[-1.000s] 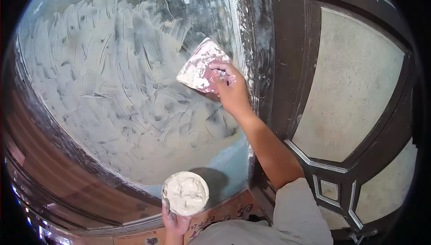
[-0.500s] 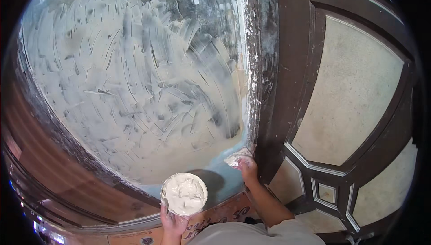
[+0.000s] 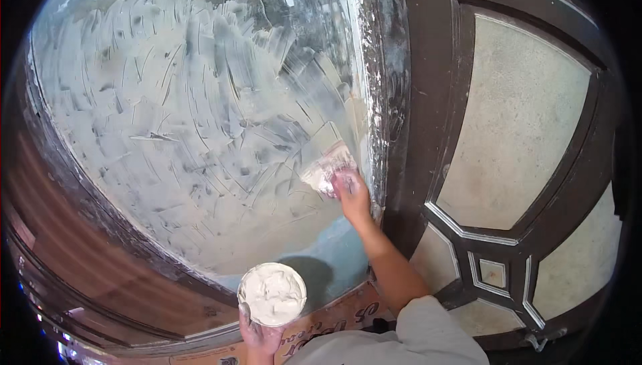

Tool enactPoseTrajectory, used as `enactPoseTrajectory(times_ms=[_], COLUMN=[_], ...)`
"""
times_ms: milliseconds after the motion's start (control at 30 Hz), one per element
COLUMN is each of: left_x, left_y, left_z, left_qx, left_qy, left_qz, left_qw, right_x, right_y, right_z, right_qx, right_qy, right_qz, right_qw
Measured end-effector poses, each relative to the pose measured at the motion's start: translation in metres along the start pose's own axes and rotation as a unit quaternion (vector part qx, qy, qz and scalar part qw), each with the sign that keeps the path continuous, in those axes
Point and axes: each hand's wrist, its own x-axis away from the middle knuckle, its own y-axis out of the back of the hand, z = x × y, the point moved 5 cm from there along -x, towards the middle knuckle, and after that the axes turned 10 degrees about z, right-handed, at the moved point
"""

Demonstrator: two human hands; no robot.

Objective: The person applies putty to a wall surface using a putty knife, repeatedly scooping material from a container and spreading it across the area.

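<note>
My right hand [image 3: 350, 190] grips a putty knife [image 3: 329, 166] whose wide blade is smeared with off-white filler. The blade lies against the lower right part of the wall [image 3: 200, 144], which carries streaky filler over a blue-grey ground. In my left hand [image 3: 259, 333] is a round tub [image 3: 271, 294] of creamy filler, held from below and at its near left side. Its open top faces up, low in the middle of the view. My left fingers are partly hidden behind the tub. A strip of bare blue wall [image 3: 334, 248] shows between the tub and my right forearm.
Dark wooden door panelling [image 3: 508, 131] with pale inset panels stands at the right. Between it and the wall runs a paint-flecked post [image 3: 378, 97]. Brown wood [image 3: 73, 231] lies at the left. Printed cardboard [image 3: 334, 318] covers the floor below.
My right hand has moved the putty knife up and slightly left from the wall's bottom right corner, over the filler. The tub in my left hand has barely shifted.
</note>
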Motion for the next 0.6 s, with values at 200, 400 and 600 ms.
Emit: enactPoseTrajectory(times_ms=[200,400,600], left_x=[0.014,0.019,0.035], left_y=[0.003,-0.001,0.025], left_z=[-0.013,-0.030,-0.032], left_qx=[-0.031,-0.277,0.033], left_qy=[0.029,0.043,0.015], left_qz=[0.000,0.003,-0.040], left_qw=[0.999,0.960,0.999], right_x=[0.127,0.178,0.065], right_y=[0.002,0.046,0.040], right_z=[-0.109,-0.125,-0.003], right_qx=[-0.118,-0.138,-0.085], right_qy=[-0.195,-0.190,-0.090], right_qz=[-0.058,-0.040,-0.014], right_qw=[0.972,0.971,0.992])
